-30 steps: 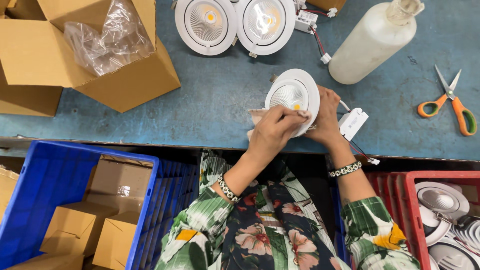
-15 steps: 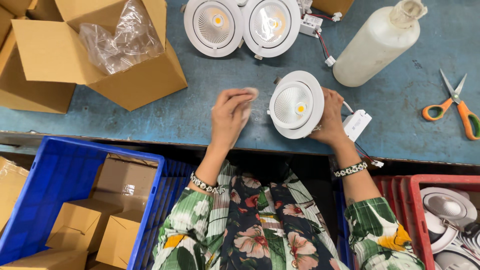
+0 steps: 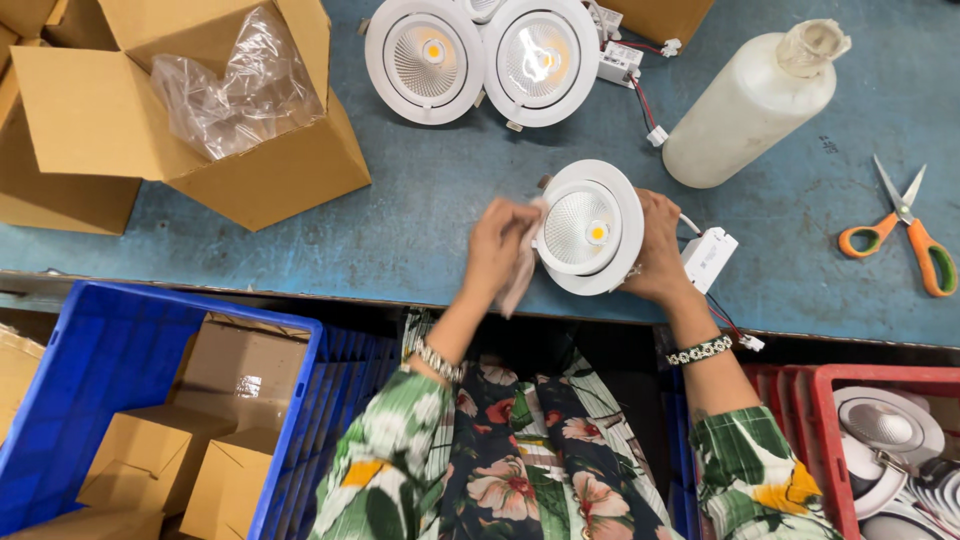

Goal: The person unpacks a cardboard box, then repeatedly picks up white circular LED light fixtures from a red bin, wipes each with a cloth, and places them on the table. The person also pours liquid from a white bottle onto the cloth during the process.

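one round white downlight (image 3: 588, 228) is held tilted at the near edge of the blue table (image 3: 420, 220), gripped on its right rim by the right hand (image 3: 655, 245), fingers curled around it. a pale cloth (image 3: 522, 262) is pinched in the closed left hand (image 3: 500, 245) and pressed against the lamp's left rim. its white driver box (image 3: 708, 258) lies just beside the right hand. two more downlights (image 3: 480, 58), a white bottle (image 3: 745, 105) and orange scissors (image 3: 905, 235) are seen farther back; the bottle's stopper is possibly wadded cloth.
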